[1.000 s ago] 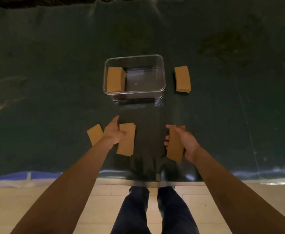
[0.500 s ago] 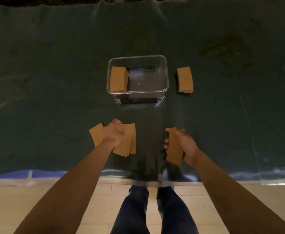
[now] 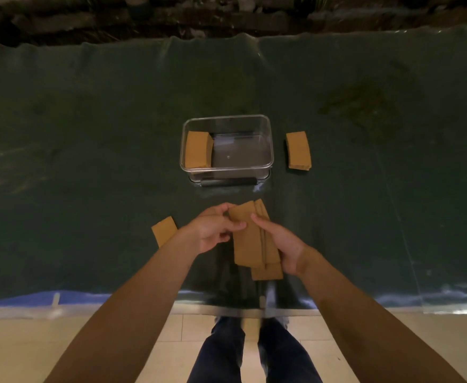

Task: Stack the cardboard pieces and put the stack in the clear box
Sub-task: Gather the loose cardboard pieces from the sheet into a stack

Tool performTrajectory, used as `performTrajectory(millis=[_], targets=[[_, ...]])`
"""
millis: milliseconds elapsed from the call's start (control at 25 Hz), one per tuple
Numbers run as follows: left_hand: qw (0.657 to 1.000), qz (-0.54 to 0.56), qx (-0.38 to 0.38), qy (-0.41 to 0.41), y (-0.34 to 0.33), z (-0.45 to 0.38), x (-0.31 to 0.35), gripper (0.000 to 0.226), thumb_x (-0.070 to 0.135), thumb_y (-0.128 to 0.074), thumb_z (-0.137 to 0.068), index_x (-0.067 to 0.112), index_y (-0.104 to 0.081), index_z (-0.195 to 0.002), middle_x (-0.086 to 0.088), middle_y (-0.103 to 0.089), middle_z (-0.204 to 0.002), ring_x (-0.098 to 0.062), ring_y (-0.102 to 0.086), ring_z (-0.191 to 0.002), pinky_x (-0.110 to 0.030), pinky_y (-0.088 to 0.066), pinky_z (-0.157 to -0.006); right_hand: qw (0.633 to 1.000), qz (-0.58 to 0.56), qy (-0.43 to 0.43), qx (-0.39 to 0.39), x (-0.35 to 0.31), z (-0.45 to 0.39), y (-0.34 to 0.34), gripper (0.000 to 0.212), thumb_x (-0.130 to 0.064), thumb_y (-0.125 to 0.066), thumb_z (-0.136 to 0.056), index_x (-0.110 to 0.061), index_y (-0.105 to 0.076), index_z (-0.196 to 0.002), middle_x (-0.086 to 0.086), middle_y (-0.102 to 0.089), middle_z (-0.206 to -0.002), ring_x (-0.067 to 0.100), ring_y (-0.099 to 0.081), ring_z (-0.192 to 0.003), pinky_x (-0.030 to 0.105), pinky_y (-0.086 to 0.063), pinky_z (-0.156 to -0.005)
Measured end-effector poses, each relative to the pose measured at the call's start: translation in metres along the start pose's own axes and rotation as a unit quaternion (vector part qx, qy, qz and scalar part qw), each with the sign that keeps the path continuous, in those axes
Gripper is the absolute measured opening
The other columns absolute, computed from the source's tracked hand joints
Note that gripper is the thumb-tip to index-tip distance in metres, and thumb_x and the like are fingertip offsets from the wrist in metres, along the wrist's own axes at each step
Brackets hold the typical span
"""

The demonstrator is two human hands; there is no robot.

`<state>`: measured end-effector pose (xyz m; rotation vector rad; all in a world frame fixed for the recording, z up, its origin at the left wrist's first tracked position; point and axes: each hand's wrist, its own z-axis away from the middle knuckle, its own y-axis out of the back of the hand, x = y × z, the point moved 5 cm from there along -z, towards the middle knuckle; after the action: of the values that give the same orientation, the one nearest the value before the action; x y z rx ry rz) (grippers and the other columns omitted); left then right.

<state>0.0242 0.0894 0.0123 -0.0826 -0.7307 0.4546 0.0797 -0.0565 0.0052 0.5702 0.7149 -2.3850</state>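
Note:
Both hands hold a loose, uneven bundle of brown cardboard pieces (image 3: 250,239) above the table's near middle. My left hand (image 3: 213,230) pinches the bundle's upper left corner, and my right hand (image 3: 280,244) grips its right edge from below. The pieces are offset, with one sticking out at the bottom. The clear box (image 3: 226,167) stands just beyond, with a stack of cardboard (image 3: 197,149) against its left wall. Another small stack (image 3: 298,150) lies on the cloth right of the box. A single piece (image 3: 164,230) lies left of my left wrist.
A dark green cloth (image 3: 88,161) covers the table, with a clear plastic sheet over it reaching the near edge (image 3: 392,299). A dark stone wall runs behind the far edge. My legs and a tiled floor show below the table.
The hands came together at the middle. The pieces that each hand held separately are now merged into one bundle held by both. The view tilted up a little.

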Motion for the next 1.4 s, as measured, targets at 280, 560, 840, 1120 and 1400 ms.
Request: performTrajectory(millis=[280,560,840,1120,1400], targets=[[0.995,-0.042,0.064,-0.056,-0.001,0.008,0.005,0.031,0.004,-0.08,-0.081,0.018,-0.067,-0.105,-0.005,-0.068,-0.102,-0.023,-0.065,-0.095,-0.04,-0.051,-0.088,0.997,0.003,0.051,0.053,-0.013,0.007,-0.003,0.045,-0.05,-0.059,-0.093,-0.02,-0.061,-0.127,0.018,-0.073,-0.114,0.031,-0.072,-0.098,0.043,-0.059,-0.08],[0.978,-0.168,0.055,-0.109,-0.006,0.021,0.014,0.035,0.016,-0.082,-0.081,0.021,-0.071,-0.114,-0.003,-0.073,-0.106,-0.017,-0.069,-0.098,-0.024,-0.053,-0.079,0.995,-0.047,0.088,-0.027,-0.019,0.01,-0.025,0.039,-0.034,-0.062,-0.097,-0.042,-0.054,-0.135,0.019,-0.071,-0.109,0.028,-0.072,-0.077,0.046,-0.062,-0.072],[0.902,-0.382,0.005,-0.202,-0.014,0.044,0.03,0.124,0.036,-0.092,-0.067,0.039,-0.01,-0.16,0.004,-0.015,-0.165,-0.017,-0.021,-0.149,-0.042,-0.026,-0.121,0.991,-0.014,0.125,0.034,-0.031,0.014,-0.031,0.05,-0.013,-0.069,-0.091,-0.039,-0.052,-0.129,0.021,-0.066,-0.116,0.031,-0.069,-0.08,0.051,-0.058,-0.075],[0.804,-0.512,-0.001,-0.302,-0.045,0.063,0.038,0.145,0.035,-0.093,-0.056,0.066,0.019,-0.142,0.027,-0.015,-0.139,-0.017,-0.025,-0.134,-0.049,-0.032,-0.114,0.993,-0.047,0.104,-0.023,-0.043,0.022,-0.039,0.063,-0.009,-0.074,-0.078,-0.032,-0.056,-0.133,0.02,-0.067,-0.121,0.036,-0.068,-0.107,0.044,-0.061,-0.073],[0.723,-0.597,0.006,-0.347,-0.048,0.064,0.046,0.142,0.048,-0.089,-0.056,0.06,0.021,-0.146,0.011,-0.009,-0.154,-0.02,-0.015,-0.141,-0.051,-0.021,-0.119,0.989,-0.076,0.128,-0.021,-0.048,0.02,-0.042,0.035,-0.015,-0.071,-0.085,-0.018,-0.07,-0.12,0.02,-0.071,-0.121,0.035,-0.068,-0.112,0.051,-0.058,-0.088]])
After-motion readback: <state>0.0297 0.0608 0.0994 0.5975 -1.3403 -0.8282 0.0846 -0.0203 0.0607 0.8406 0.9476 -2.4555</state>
